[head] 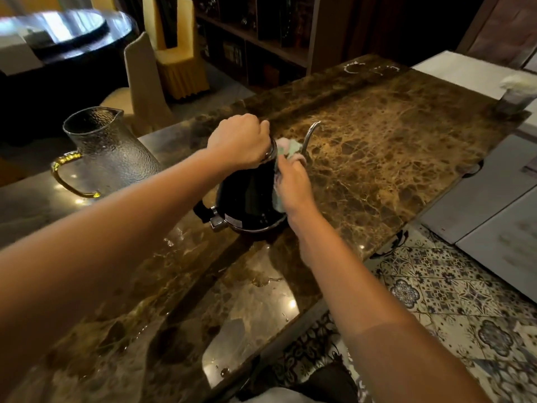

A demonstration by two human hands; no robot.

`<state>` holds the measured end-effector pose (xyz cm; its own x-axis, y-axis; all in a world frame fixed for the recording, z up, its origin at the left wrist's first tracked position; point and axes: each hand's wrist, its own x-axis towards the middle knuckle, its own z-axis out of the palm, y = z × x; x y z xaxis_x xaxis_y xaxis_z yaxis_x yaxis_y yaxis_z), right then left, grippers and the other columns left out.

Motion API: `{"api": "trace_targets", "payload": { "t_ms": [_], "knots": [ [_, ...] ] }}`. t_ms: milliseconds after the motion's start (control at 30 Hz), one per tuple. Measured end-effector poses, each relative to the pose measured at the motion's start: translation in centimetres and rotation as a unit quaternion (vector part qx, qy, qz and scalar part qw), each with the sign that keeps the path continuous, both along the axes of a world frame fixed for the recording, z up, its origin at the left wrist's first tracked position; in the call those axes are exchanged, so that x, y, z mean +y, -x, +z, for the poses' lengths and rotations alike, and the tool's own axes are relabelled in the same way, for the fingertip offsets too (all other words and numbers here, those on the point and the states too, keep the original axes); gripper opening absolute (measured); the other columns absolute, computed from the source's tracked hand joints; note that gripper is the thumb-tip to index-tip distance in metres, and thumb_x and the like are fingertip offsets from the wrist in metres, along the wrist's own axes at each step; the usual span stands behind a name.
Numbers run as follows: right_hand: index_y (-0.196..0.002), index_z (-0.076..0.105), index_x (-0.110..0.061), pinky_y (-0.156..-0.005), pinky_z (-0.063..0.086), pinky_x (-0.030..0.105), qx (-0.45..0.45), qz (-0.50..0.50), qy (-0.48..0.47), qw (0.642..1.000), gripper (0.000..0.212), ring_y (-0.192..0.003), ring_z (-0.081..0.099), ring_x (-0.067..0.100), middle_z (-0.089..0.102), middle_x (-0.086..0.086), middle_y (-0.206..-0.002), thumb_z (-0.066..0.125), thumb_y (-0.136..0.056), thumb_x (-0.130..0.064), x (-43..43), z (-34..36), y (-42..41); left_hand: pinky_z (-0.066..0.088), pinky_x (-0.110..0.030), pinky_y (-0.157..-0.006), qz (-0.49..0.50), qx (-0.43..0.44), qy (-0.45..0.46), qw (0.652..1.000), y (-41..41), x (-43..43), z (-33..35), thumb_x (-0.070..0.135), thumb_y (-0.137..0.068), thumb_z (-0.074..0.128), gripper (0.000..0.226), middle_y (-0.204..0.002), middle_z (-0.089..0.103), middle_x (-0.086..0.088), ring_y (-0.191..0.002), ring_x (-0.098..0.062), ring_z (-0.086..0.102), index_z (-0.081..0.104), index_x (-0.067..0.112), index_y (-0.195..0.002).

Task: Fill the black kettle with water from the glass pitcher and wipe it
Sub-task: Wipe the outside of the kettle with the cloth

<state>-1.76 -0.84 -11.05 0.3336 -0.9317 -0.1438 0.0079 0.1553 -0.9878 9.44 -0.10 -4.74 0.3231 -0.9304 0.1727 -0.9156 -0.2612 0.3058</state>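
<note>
Left hand (239,141) clamps the kettle (250,196) top, steadying it on the counter (377,141). Right hand (292,186) presses a cloth (286,148) against its right flank; the spout (311,135) rises just beyond those fingers.

i see a brown marble counter (377,135), glossy and wet in spots near me. on it stand the black kettle (247,199) mid-counter, the glass pitcher (107,149) at its left edge, and a blurred small container (513,97) at the far right corner.
</note>
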Motion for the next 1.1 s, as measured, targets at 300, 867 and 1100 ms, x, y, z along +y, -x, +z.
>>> {"api": "trace_targets", "payload": {
  "t_ms": [300, 867, 1100],
  "knots": [
    [-0.109, 0.066, 0.005, -0.097, 0.041, 0.039, 0.087, -0.069, -0.025, 0.994, 0.052, -0.113, 0.058, 0.037, 0.064, 0.029, -0.114, 0.035, -0.103, -0.036, 5.1, -5.9, 0.4, 0.047, -0.034, -0.086, -0.072, 0.080, 0.057, 0.992, -0.7, 0.7, -0.5, 0.029, -0.104, 0.034, 0.044, -0.108, 0.072, -0.006, -0.098, -0.022, 0.065, 0.073, 0.008, -0.105],
    [-0.123, 0.059, -0.007, -0.103, 0.046, 0.047, 0.098, -0.025, -0.074, 0.992, 0.039, -0.117, 0.058, 0.035, 0.061, 0.018, -0.128, 0.040, -0.102, -0.034, -0.5, -1.5, 1.1, 0.045, -0.048, -0.104, 0.152, 0.290, 0.117, 0.938, 1.7, 1.0, -0.4, 0.045, -0.094, 0.054, 0.033, -0.079, 0.071, 0.004, -0.092, -0.019, 0.066, 0.070, 0.022, -0.078],
    [-0.070, 0.061, -0.017, -0.074, 0.044, 0.041, 0.093, 0.014, 0.205, 0.974, 0.052, -0.073, 0.060, 0.027, 0.063, 0.020, -0.076, 0.031, -0.099, -0.048, 6.4, -2.8, -0.7, 0.047, -0.044, -0.075, -0.041, 0.125, 0.067, 0.989, -1.4, 2.2, 0.0, 0.043, -0.099, 0.043, 0.036, -0.091, 0.064, -0.007, -0.085, -0.025, 0.058, 0.057, 0.010, -0.098]
  ]
}}
